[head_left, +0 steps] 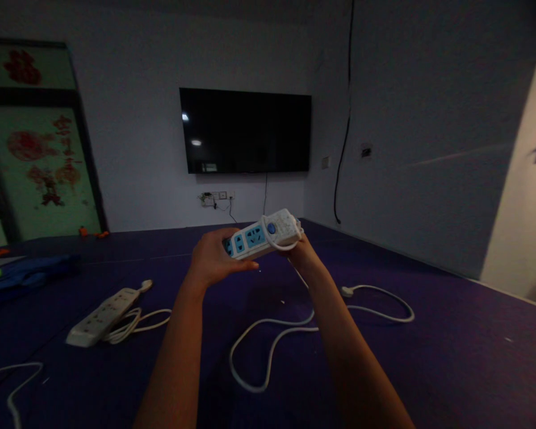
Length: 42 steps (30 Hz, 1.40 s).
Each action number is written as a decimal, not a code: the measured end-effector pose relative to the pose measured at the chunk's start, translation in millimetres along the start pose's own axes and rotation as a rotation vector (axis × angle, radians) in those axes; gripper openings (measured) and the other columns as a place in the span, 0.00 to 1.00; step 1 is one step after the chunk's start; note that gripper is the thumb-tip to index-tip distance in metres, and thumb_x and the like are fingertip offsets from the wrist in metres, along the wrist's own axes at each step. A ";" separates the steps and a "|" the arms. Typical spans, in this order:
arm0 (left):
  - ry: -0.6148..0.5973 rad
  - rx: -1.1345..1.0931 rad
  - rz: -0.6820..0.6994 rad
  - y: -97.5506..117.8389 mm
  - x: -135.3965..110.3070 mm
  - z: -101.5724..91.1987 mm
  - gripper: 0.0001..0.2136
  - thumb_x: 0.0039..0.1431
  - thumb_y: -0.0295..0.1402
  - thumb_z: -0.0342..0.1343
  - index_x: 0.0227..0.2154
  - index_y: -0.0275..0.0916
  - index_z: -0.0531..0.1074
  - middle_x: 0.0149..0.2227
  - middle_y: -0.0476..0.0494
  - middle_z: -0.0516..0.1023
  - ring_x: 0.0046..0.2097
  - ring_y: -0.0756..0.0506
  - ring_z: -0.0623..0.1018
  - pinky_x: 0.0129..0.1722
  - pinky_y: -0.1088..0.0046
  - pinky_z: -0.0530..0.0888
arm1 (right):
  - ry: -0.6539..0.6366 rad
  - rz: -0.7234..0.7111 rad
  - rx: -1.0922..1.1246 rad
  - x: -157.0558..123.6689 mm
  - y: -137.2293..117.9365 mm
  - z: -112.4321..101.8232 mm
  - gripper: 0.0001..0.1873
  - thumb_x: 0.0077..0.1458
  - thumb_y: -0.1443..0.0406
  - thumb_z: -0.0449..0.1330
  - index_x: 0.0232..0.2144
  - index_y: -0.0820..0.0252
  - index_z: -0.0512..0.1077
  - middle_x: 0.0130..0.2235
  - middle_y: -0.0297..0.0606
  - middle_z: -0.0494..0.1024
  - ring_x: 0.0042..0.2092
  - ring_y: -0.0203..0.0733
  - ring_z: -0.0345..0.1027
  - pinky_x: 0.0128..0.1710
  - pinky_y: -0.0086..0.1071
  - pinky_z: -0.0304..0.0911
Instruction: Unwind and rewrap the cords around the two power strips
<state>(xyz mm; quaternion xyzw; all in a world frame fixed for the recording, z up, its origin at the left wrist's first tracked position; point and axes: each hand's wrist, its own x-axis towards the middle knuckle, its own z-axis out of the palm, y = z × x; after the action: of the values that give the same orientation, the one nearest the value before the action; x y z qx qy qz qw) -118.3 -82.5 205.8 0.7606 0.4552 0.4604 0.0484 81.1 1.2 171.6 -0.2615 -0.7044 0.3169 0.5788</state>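
Note:
A white power strip (259, 235) with blue sockets and a blue switch is held up in front of me, its right end raised. My left hand (214, 253) grips its left end, thumb along the lower edge. At the other end, my right hand (300, 247) is closed around the strip and its cord, with most of the fingers hidden behind. A loop of white cord crosses the strip beside the switch. From my right hand the power cord (254, 387) hangs to the purple floor and lies in loose curves, ending in a white plug (347, 292).
Another white power strip (102, 316) with its cord bundled lies on the purple floor (161, 274) at left. Another cord (18, 387) runs near the lower left corner. Blue cloth (36, 274) lies farther left. A television (250, 131) hangs on the back wall above sockets.

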 end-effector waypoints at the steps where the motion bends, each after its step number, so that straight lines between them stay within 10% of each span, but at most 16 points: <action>1: 0.060 -0.003 -0.032 -0.8 0.8 1.6 0.26 0.31 0.44 0.67 0.38 0.42 0.74 0.35 0.47 0.79 0.35 0.45 0.76 0.35 0.69 0.71 | 0.004 0.015 0.040 -0.8 -2.5 2.3 0.25 0.45 0.44 0.55 0.26 0.62 0.71 0.17 0.31 0.63 0.18 0.31 0.51 0.18 0.26 0.47; 9: 0.499 0.007 -0.259 -5.1 2.7 -8.7 0.23 0.33 0.45 0.66 0.34 0.39 0.75 0.30 0.46 0.78 0.30 0.46 0.76 0.28 0.71 0.71 | -0.150 0.021 -0.337 -7.1 -20.5 14.7 0.30 0.54 0.47 0.48 0.31 0.69 0.75 0.16 0.28 0.61 0.19 0.30 0.52 0.21 0.26 0.47; 18: 0.551 0.369 -0.511 -6.5 -4.9 -8.4 0.21 0.42 0.49 0.60 0.38 0.42 0.74 0.37 0.39 0.79 0.37 0.37 0.77 0.29 0.64 0.68 | -0.209 -0.187 -0.788 -14.0 -48.6 37.7 0.20 0.61 0.60 0.49 0.24 0.63 0.74 0.20 0.32 0.67 0.24 0.32 0.57 0.26 0.27 0.45; 27: 0.317 0.678 -0.346 -22.5 -1.0 -11.3 0.15 0.46 0.41 0.58 0.38 0.43 0.72 0.38 0.41 0.79 0.42 0.37 0.77 0.35 0.65 0.68 | -0.189 -0.221 -1.099 -22.1 -75.4 44.4 0.10 0.57 0.62 0.56 0.31 0.57 0.77 0.31 0.38 0.78 0.32 0.39 0.68 0.29 0.29 0.49; 42: -0.238 0.743 -0.025 -3.5 -1.5 -10.5 0.21 0.36 0.25 0.62 0.38 0.45 0.73 0.40 0.44 0.79 0.45 0.38 0.76 0.44 0.61 0.67 | -0.032 -0.333 -0.767 -20.1 -67.8 13.0 0.09 0.38 0.63 0.69 0.24 0.60 0.76 0.27 0.35 0.76 0.28 0.34 0.65 0.27 0.27 0.53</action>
<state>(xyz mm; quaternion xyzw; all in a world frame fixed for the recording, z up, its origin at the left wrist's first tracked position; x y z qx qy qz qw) -128.7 -85.2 209.0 0.7687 0.5914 0.1723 -0.1723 72.1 -60.4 207.6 -0.3356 -0.8130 -0.0625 0.4718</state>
